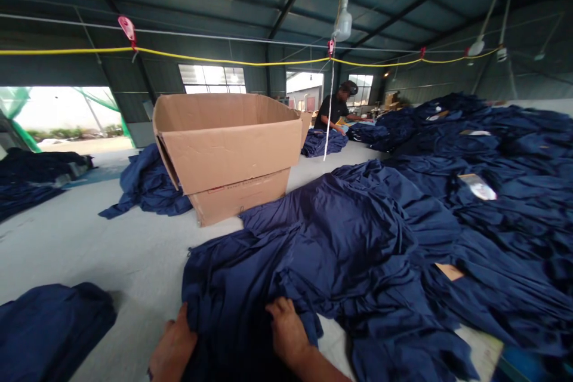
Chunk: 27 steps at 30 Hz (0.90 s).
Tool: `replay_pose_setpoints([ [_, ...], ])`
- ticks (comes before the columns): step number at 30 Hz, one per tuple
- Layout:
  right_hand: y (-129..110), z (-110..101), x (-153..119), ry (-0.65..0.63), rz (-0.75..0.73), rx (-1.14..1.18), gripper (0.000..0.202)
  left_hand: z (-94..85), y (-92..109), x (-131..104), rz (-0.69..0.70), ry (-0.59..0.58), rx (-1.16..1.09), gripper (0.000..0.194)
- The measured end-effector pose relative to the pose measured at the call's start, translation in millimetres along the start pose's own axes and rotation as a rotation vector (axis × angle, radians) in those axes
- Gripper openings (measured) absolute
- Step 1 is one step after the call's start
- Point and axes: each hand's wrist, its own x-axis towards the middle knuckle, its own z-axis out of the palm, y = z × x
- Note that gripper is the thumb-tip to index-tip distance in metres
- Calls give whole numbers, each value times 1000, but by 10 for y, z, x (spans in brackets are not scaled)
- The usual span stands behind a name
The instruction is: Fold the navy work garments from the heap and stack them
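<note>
A navy blue garment (233,274) lies spread on the pale table in front of me, its surface creased. At its left edge is my left hand (173,343), closed on the cloth with some fingers hidden by the fabric. My right hand (289,331) has its fingers bent and pinches the same garment farther right. More navy cloth (353,221) joins or overlaps it behind and to the right; where one piece ends I cannot tell. A folded navy bundle (56,331) sits at the lower left, apart from my hands.
An open cardboard box (233,158) stands beyond the garment. A large navy heap (505,191) fills the right side, with paper tags on it. Another person (333,110) works at the far end. A white cord (330,113) hangs from the yellow cable (233,61) overhead.
</note>
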Motion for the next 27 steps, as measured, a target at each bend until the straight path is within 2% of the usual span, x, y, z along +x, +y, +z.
replay_pose_setpoints([
  [3, 217, -405, 244, 219, 251, -171, 57, 79, 188, -112, 76, -108, 68, 66],
  [4, 311, -490, 319, 246, 336, -193, 57, 149, 275, -166, 117, -124, 68, 68],
  [6, 468, -563, 436, 211, 427, -180, 55, 325, 450, -269, 205, -168, 46, 72],
  [9, 567, -503, 504, 120, 382, -103, 45, 557, 641, -349, 308, -222, -30, 69],
  [12, 570, -415, 501, 101, 257, 46, 36, 609, 684, -318, 362, -192, -81, 48],
  [15, 596, -411, 509, 88, 170, 201, 28, 505, 607, -263, 289, -2, -56, 43],
  [18, 656, -530, 535, 108, 160, 274, 21, 407, 510, -248, 55, 196, 11, 49],
  [19, 674, -611, 538, 118, 149, 297, 19, 395, 484, -246, -26, 210, 26, 56],
  [21, 696, -849, 522, 169, 162, 317, 20, 403, 434, -228, -131, 158, 31, 69],
  [23, 690, -1165, 485, 272, 273, 266, 24, 440, 377, -180, -134, 73, 13, 74],
  [24, 672, -1328, 466, 334, 396, 176, 25, 463, 345, -145, -114, 38, -5, 75],
  [25, 643, -1475, 452, 401, 457, 69, 28, 486, 315, -102, -100, 22, -40, 75],
  [27, 550, -1670, 460, 520, 473, -146, 37, 525, 275, -6, -104, 28, -139, 69],
])
